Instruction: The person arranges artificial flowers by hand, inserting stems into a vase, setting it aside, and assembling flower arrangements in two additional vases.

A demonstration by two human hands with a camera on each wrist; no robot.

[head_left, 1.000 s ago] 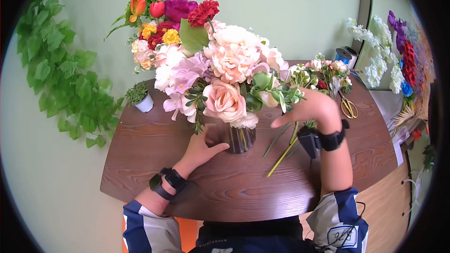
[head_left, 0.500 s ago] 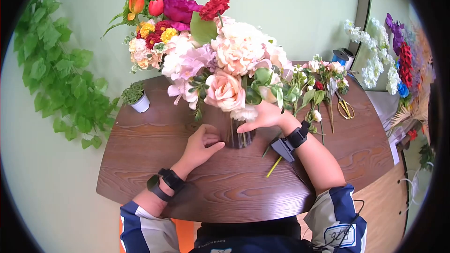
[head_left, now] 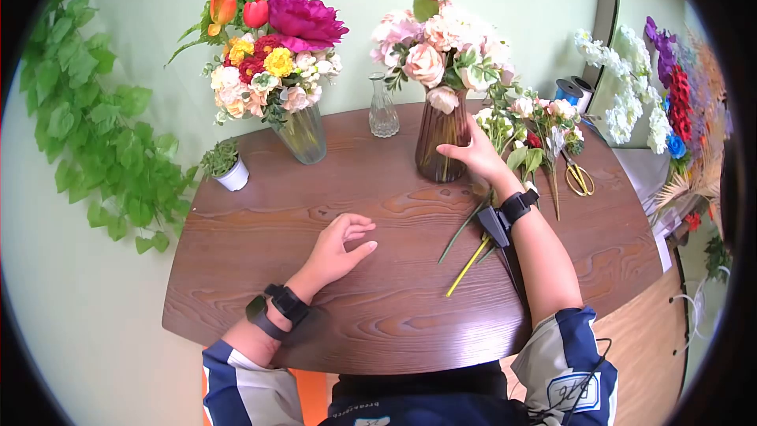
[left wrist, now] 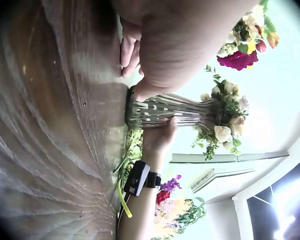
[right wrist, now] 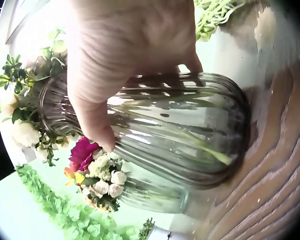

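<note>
A brown-tinted ribbed glass vase [head_left: 438,146] stands upright toward the back of the table, right of centre. It holds pale pink and cream flowers [head_left: 424,65] with one dark red bloom on top. My right hand [head_left: 482,156] grips the vase from its right side. In the right wrist view the thumb [right wrist: 99,131] lies along the near glass, the other fingers going round behind, and green stems show inside. Close over the table at centre left, my left hand [head_left: 337,251] is relaxed with loosely bent fingers and holds nothing.
A second glass vase [head_left: 303,138] with bright flowers stands back left, beside a small clear vase [head_left: 383,117]. Loose flower stems [head_left: 467,264] and gold-handled scissors [head_left: 581,179] lie to the right. A potted plant [head_left: 233,173] sits at the left edge.
The brown vase with its flowers has moved from in front of me to the back right, with my right hand on it. My left hand has come away from beside the vase and barely shifted.
</note>
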